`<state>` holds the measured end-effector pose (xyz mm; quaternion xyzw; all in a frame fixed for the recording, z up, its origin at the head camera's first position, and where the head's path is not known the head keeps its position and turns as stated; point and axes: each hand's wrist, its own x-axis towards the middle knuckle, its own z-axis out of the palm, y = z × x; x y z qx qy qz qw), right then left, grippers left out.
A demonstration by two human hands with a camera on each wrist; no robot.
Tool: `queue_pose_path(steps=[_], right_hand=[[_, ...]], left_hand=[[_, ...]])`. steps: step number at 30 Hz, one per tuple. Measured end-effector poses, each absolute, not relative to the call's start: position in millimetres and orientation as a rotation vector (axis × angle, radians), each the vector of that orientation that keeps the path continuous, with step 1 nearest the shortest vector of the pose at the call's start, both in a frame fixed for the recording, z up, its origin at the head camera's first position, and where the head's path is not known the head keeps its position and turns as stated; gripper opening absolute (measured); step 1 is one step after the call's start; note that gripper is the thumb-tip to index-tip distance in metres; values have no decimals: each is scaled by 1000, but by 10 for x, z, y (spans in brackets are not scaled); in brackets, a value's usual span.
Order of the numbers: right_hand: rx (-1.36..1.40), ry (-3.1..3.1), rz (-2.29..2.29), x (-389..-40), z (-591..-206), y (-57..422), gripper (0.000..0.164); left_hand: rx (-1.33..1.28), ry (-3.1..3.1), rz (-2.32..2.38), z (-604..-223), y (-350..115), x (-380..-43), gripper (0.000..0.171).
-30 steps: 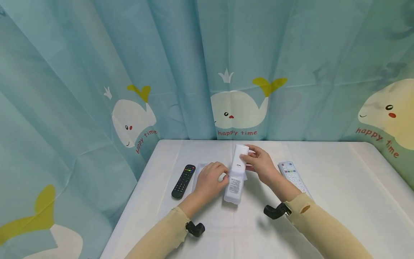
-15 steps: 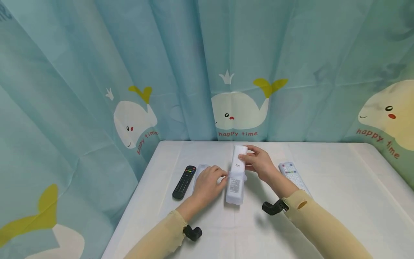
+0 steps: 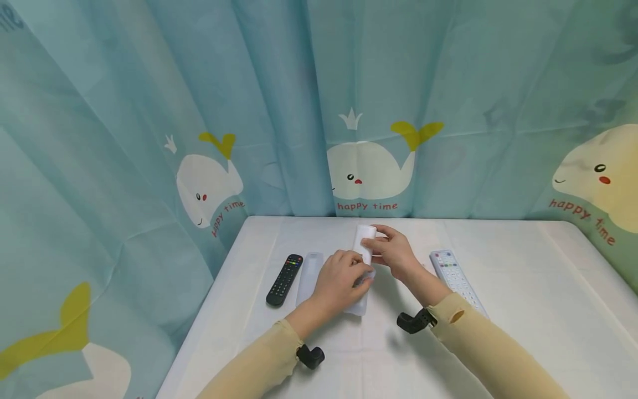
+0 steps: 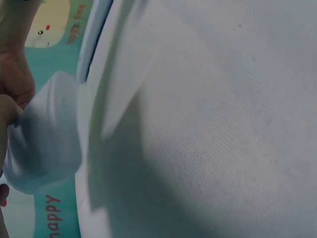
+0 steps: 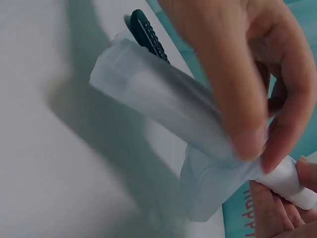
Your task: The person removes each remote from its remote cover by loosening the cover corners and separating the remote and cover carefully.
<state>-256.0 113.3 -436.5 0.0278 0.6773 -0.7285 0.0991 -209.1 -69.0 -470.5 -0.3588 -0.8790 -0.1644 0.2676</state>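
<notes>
A white remote control (image 3: 360, 239) sits partly inside a translucent soft sleeve (image 3: 356, 308), raised over the table and tilted. My right hand (image 3: 395, 256) grips the bare far end of the remote, thumb on its back. My left hand (image 3: 340, 279) pinches the rim of the sleeve around the remote's middle. In the right wrist view the sleeve (image 5: 153, 94) covers the near part of the remote, and a loose flap (image 5: 205, 191) hangs from its rim. The left wrist view shows the sleeve's near end (image 4: 49, 141) beside the fingers.
A black remote control (image 3: 284, 280) lies at the left, beside a flat translucent sleeve (image 3: 310, 271). Another white remote with coloured buttons (image 3: 457, 279) lies to the right. A whale-print curtain (image 3: 279, 111) hangs behind the white table (image 3: 528, 288).
My left hand has moved right, from the sleeve's left edge to across its rim, baring more of the flat sleeve. The right hand and remote have shifted slightly left.
</notes>
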Motion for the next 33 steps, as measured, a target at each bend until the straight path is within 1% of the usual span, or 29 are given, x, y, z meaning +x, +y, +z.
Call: queue_pose_path(steps=[3, 12, 19, 25, 29, 33], right_hand=[[93, 2024, -2135, -2551, -4367, 1126, 60], [148, 2014, -2118, -2567, -4381, 1126, 60], [129, 2034, -2108, -2557, -4372, 1098, 57], [110, 2114, -2054, -2563, -4386, 1088, 54], [97, 2104, -2055, -2574, -4415, 1090, 56], [96, 2067, -2090, -2587, -4410, 1105, 58]], left_hand=[[-982, -2345, -354, -4713, -652, -2105, 10], [-1027, -2156, -119, -4691, -619, -2167, 7], [-985, -2258, -89, -4717, -567, -2123, 8], [-1076, -2296, -73, -4768, -542, -2022, 8], [-1085, -2351, -110, -4778, -575, -1990, 8], [-1029, -2393, -231, -4794, -670, -1984, 10]])
